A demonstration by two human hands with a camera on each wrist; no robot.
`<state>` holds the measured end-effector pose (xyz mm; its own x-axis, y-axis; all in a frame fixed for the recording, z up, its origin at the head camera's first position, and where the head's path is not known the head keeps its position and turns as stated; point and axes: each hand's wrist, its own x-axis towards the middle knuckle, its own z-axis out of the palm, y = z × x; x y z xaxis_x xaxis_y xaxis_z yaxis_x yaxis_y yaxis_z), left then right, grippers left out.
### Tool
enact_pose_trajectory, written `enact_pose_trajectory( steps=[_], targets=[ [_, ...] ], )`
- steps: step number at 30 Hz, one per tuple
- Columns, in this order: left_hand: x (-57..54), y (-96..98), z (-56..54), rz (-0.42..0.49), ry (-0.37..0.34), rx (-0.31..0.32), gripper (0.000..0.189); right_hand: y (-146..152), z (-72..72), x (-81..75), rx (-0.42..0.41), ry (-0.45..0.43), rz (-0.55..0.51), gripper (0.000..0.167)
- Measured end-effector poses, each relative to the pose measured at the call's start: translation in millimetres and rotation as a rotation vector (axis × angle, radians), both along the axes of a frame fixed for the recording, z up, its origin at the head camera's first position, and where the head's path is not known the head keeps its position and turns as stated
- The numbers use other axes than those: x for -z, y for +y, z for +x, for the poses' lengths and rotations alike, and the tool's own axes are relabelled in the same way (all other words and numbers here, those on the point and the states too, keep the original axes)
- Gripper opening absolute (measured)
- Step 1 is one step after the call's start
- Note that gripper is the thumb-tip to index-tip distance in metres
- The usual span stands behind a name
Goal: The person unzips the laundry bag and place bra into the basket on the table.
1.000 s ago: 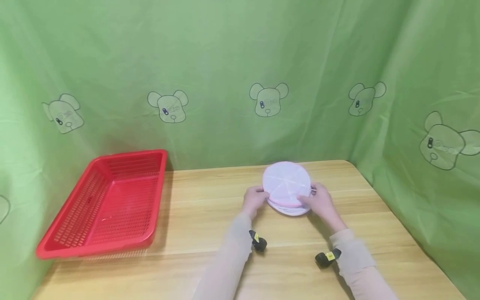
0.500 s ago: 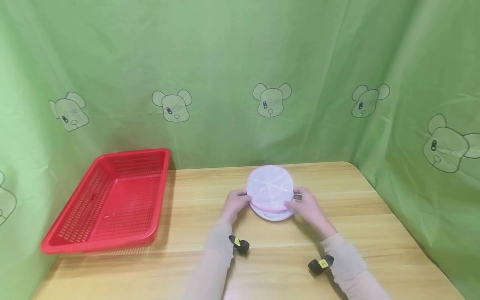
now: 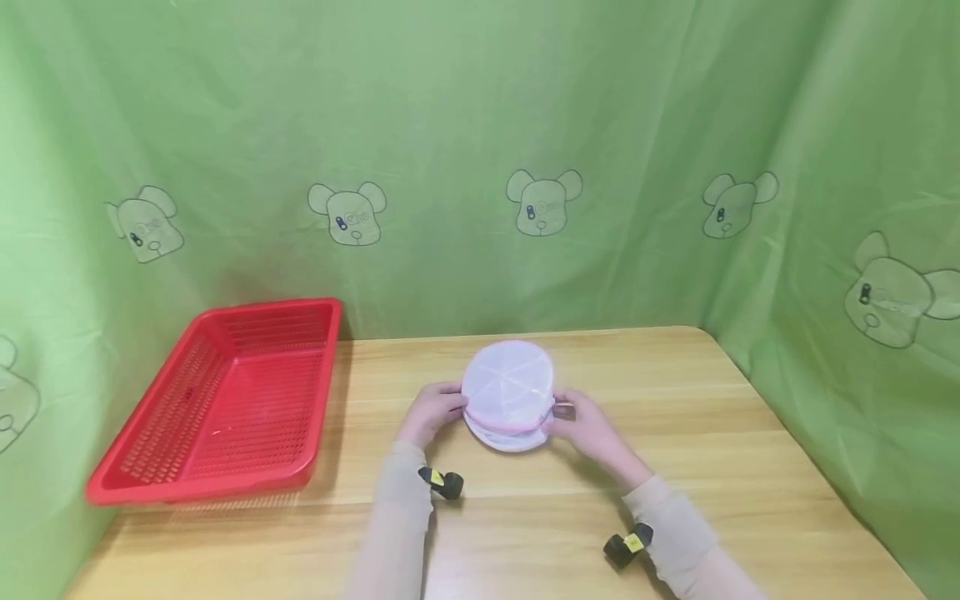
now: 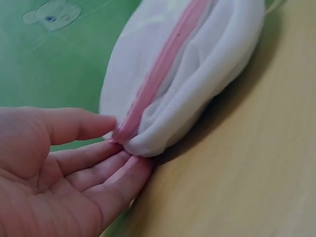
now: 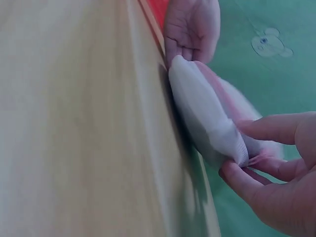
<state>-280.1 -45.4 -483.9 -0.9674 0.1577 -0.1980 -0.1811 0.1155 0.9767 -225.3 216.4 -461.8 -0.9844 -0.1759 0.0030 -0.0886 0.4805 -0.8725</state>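
Observation:
A round, flattened white mesh laundry bag [image 3: 508,385] with a pink zip band [image 4: 163,69] round its side is held just over the wooden table in the head view. My left hand [image 3: 432,408] pinches its left edge, the thumb at the end of the pink band and the fingers under the white rim, as the left wrist view shows. On the opposite edge my right hand [image 3: 588,427] grips the bag between thumb and fingers. In the right wrist view, the right fingers [image 5: 242,185] reach beneath the rim while the thumb lies near the pink band.
A red perforated plastic basket [image 3: 307,479] stands at the left of the wooden table [image 3: 675,517]. Green curtain cloth [image 3: 435,275] with bear-head outlines hangs behind the table and at both sides. Each wrist wears a small black camera [image 3: 452,485].
Both hands have carried the laundry bag leftward and a little nearer to the person, keeping their hold on its two edges. The head view has shifted slightly.

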Motion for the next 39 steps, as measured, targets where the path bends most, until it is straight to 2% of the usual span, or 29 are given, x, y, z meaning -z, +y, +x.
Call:
enact_pose_trajectory(
  steps=[6, 10, 15, 22, 25, 29, 39],
  targets=[
    [-3.6, -22.2, 1.5, -0.035, -0.015, 0.013, 0.041, -19, 5.1, 5.1, 0.006, -0.031, -0.052, 0.051],
    [-10.1, -34.6, 4.1, -0.066, -0.019, 0.034, 0.040, -27, 6.8, 5.3, -0.014, -0.025, -0.067, 0.049],
    [-19.7, -46.6, 8.4, -0.150, -0.014, 0.060, 0.037, -35, 9.0, 5.1, -0.044, -0.030, -0.081, 0.050],
    [-30.3, -64.7, 12.9, -0.208, -0.030, 0.086, 0.035, -44, 9.9, 9.4, -0.158, -0.024, -0.132, 0.052],
    [-32.9, -68.5, 13.1, -0.218, -0.032, 0.098, 0.036, -45, 10.5, 11.1, -0.183, -0.018, -0.135, 0.051],
    [-37.3, -69.1, 12.9, -0.267, -0.021, 0.117, 0.037, -46, 11.0, 11.6, -0.155, -0.026, -0.116, 0.050],
    [-49.4, -66.9, 15.8, -0.481, 0.041, 0.124, 0.043, -46, 10.0, 9.3, -0.154, 0.007, -0.058, 0.046]
  ],
)
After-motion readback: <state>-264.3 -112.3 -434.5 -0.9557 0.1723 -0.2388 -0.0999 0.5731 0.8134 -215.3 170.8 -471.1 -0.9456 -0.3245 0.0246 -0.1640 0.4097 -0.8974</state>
